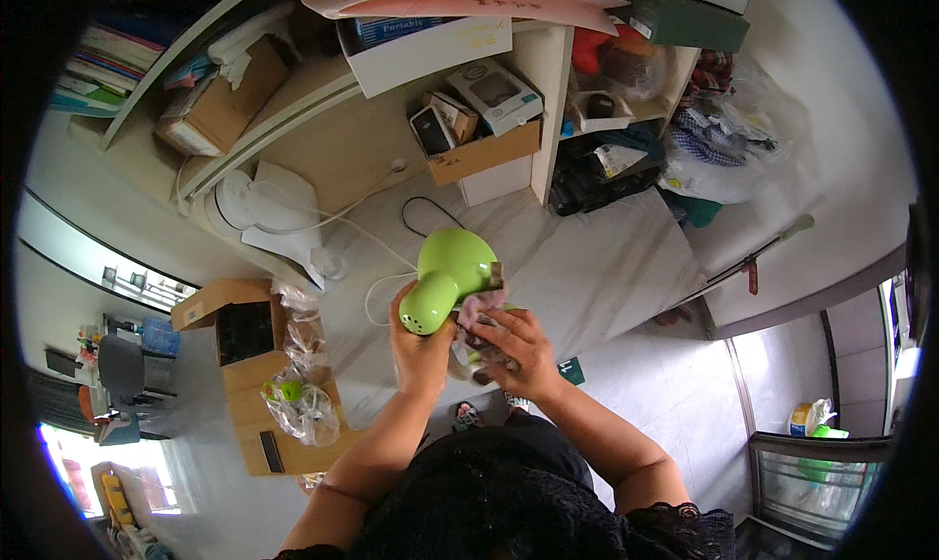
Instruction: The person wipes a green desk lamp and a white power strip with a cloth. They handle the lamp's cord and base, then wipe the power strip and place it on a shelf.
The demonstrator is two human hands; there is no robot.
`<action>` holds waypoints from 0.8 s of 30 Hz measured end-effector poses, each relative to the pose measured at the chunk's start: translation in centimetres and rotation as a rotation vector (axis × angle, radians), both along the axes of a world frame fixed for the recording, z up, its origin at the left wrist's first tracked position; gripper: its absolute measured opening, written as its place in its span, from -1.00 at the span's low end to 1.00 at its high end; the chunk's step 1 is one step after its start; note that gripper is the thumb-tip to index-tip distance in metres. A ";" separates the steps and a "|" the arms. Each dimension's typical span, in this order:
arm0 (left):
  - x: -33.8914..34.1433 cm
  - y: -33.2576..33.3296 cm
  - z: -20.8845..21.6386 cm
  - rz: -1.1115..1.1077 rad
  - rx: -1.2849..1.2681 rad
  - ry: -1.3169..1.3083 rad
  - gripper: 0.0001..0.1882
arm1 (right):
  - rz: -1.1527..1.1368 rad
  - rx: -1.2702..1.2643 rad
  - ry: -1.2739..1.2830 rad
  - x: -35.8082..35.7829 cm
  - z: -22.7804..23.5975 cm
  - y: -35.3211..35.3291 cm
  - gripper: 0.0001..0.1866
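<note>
Between both hands, seen against the marbled tabletop (611, 276): one green lamp (452, 255), judged by its shape, is held up.
Left hand (419, 359): the lamp's narrow, holed end is cupped from beneath, fingers partly hidden.
Right hand (521, 353): a crumpled cloth (474, 313) is pinched and pressed to the lamp's side.
Glossy shell: probably light, stiff, slippery and crackable if dropped; best gripped at the neck.
Counted: one lamp, one cloth; beyond, one black cord (430, 201); leftward, one dark oblong (271, 451) on cardboard (311, 456).

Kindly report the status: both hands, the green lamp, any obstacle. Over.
Left hand gripping lamp. Right hand holding cloth against it. White cord nearby, not visibly blocking.
</note>
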State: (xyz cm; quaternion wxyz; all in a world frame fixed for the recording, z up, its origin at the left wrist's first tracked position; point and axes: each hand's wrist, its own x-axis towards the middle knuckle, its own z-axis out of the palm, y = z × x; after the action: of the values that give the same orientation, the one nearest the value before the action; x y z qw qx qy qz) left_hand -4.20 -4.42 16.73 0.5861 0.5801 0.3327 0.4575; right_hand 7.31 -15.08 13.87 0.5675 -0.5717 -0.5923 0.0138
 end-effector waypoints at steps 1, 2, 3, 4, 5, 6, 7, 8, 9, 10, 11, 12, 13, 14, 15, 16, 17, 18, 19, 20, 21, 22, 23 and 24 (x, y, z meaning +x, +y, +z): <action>-0.4 -0.1 1.0 -0.033 -0.158 -0.003 -0.41 | -0.045 -0.013 0.026 0.5 -0.3 -0.6 -0.39; -0.4 -0.1 1.4 -0.031 -0.177 -0.013 -0.40 | -0.090 -0.025 0.051 0.8 -0.6 -1.1 -0.38; -0.4 -0.2 1.7 -0.027 -0.195 -0.022 -0.39 | -0.151 0.026 0.077 1.0 -0.1 -1.2 -0.38; -0.5 -0.3 1.7 -0.021 -0.218 -0.030 -0.38 | -0.172 0.064 0.051 0.9 0.7 -0.9 -0.38; -0.5 -0.4 1.6 -0.025 -0.220 -0.050 -0.37 | -0.194 0.101 0.025 0.8 2.0 -0.3 -0.39; -0.4 -0.5 1.6 -0.035 -0.222 -0.073 -0.36 | -0.222 0.138 -0.004 0.7 3.1 0.4 -0.39; -0.2 -0.5 1.7 -0.047 -0.218 -0.097 -0.35 | -0.194 0.099 -0.061 0.6 4.0 1.3 -0.39; -0.1 -0.4 1.4 -0.029 -0.201 -0.120 -0.35 | -0.199 0.106 -0.109 0.2 3.6 1.9 -0.39; -0.1 -0.2 0.7 -0.014 -0.182 -0.143 -0.36 | -0.206 0.115 -0.157 0.0 2.7 2.6 -0.39; 0.0 0.0 0.4 0.005 -0.163 -0.169 -0.36 | -0.210 0.124 -0.207 -0.1 1.9 3.0 -0.39; -0.5 0.1 1.1 -0.024 -0.278 -0.142 -0.37 | -0.187 0.110 -0.193 -0.3 1.3 2.7 -0.39; -0.7 0.2 1.1 -0.017 -0.265 -0.143 -0.43 | -0.114 0.076 -0.061 -0.3 0.6 2.3 -0.39; -1.0 0.3 1.0 -0.013 -0.259 -0.138 -0.49 | -0.044 0.034 0.074 -0.3 -0.1 1.6 -0.40; -1.1 0.3 1.0 -0.009 -0.253 -0.134 -0.55 | 0.026 -0.007 0.209 -0.5 -1.0 1.0 -0.41; -1.2 0.2 0.6 -0.011 -0.229 -0.145 -0.54 | 0.099 -0.135 0.571 -1.1 -1.0 0.6 -0.47; -1.2 0.1 0.4 -0.013 -0.205 -0.155 -0.52 | 0.245 -0.107 1.092 -1.1 -0.7 0.7 -0.45; -1.2 -0.1 0.0 -0.016 -0.181 -0.165 -0.50 | 0.392 -0.068 1.613 -1.2 -0.1 0.9 -0.43; -1.4 0.1 -0.2 -0.028 -0.149 -0.161 -0.41 | 0.549 -0.012 2.124 -1.1 1.2 1.2 -0.40; -1.6 0.3 -0.6 -0.041 -0.117 -0.156 -0.31 | 0.611 0.012 2.196 -1.4 -0.1 1.1 -0.44; -1.7 0.4 -0.8 -0.054 -0.084 -0.152 -0.21 | 0.636 0.044 2.151 -1.4 0.3 1.3 -0.45; -1.5 0.1 0.3 -0.054 -0.054 -0.111 -0.11 | 0.654 0.076 2.105 -1.5 1.1 1.7 -0.45; -1.7 0.1 0.3 -0.071 -0.042 -0.093 -0.10 | 0.675 0.102 2.062 -1.8 1.9 2.0 -0.44; -2.1 0.1 0.2 -0.088 -0.030 -0.073 -0.09 | 0.514 0.002 1.887 -2.2 2.7 2.0 -0.40; -2.3 0.2 0.2 -0.107 -0.015 -0.058 -0.08 | 0.610 0.051 1.996 -2.1 2.6 1.9 -0.39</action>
State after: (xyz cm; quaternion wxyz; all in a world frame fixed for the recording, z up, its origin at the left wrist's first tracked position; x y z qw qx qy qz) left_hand -6.55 -4.26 16.96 0.6235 0.5790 0.2876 0.4397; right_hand 5.21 -13.19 16.45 0.7836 -0.1146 0.0266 0.6101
